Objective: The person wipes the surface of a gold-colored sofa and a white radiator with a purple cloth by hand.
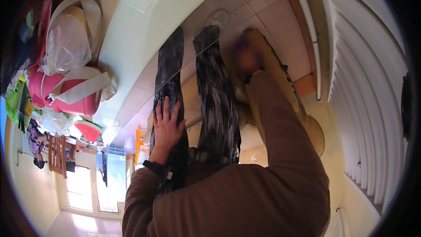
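My left hand (167, 123) lies palm down on the left leg of my dark patterned trousers (171, 82), fingers somewhat apart and holding nothing. A black band (156, 168) circles that wrist. My right arm, in a brown sleeve (283, 112), reaches down past my other leg, towards a tan padded seat (279, 62). A blurred patch covers my right hand (248, 54), so its fingers and anything in them cannot be made out. Part of my legs and a pale shoe (218, 18) show through the glass tabletop (144, 16).
On the table are a pink bag (65, 89) with pale straps, a clear plastic bag (70, 44) and a watermelon slice (88, 131). A white ribbed radiator (358, 98) and pipe (309, 26) line the right side. Another person (37, 138) is near a wooden chair (57, 154).
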{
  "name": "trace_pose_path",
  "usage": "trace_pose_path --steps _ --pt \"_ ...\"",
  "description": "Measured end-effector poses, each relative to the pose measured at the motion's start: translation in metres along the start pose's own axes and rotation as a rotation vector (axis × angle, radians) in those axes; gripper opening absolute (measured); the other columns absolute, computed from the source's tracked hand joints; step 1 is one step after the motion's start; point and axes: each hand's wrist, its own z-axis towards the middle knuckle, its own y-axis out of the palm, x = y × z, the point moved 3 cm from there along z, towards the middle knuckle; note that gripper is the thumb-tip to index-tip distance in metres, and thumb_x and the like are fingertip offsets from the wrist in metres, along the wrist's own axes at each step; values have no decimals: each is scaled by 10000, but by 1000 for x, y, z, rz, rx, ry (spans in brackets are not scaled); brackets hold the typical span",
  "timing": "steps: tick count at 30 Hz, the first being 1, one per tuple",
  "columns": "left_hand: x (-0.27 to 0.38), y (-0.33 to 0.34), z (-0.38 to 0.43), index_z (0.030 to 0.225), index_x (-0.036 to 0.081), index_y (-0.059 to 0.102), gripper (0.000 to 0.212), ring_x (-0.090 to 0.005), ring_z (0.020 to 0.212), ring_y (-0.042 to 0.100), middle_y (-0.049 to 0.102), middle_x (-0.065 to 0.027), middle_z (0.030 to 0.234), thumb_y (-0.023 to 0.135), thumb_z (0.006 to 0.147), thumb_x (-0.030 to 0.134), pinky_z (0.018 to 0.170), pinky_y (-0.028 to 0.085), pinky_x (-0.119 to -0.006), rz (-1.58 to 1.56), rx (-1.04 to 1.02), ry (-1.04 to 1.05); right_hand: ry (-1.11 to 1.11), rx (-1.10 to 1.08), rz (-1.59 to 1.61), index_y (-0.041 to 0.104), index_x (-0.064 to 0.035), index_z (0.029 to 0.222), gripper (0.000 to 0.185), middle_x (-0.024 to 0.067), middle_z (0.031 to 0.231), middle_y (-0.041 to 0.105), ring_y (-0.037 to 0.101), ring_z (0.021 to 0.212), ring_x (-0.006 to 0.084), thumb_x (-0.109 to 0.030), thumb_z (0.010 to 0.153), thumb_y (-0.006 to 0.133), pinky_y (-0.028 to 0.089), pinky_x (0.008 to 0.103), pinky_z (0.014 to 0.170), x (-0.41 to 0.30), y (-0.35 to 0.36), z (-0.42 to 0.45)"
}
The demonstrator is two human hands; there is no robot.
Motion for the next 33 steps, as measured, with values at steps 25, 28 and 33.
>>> trace_pose_path --steps 25,28,33 --pt "2 -12 6 1300 199 440 613 -394 1291 272 276 -145 1435 634 723 269 1000 299 -524 3 20 -24 321 -11 113 512 -88 1200 435 116 1224 497 449 1129 320 -367 866 514 342 555 896 74 -35 19" --pt "0 -12 5 1302 197 436 611 -389 1292 271 269 -133 1441 626 725 265 983 314 -531 14 67 37 437 218 338 538 -77 1099 384 122 1114 518 480 1031 314 -369 848 536 367 527 838 79 -64 -44" --pt "-3 -14 -8 1344 195 386 642 -382 1295 264 228 -133 1459 627 754 270 967 330 -530 34 85 27 512 517 672 581 -60 930 331 132 932 553 531 869 303 -372 818 573 408 480 741 68 -140 -198"
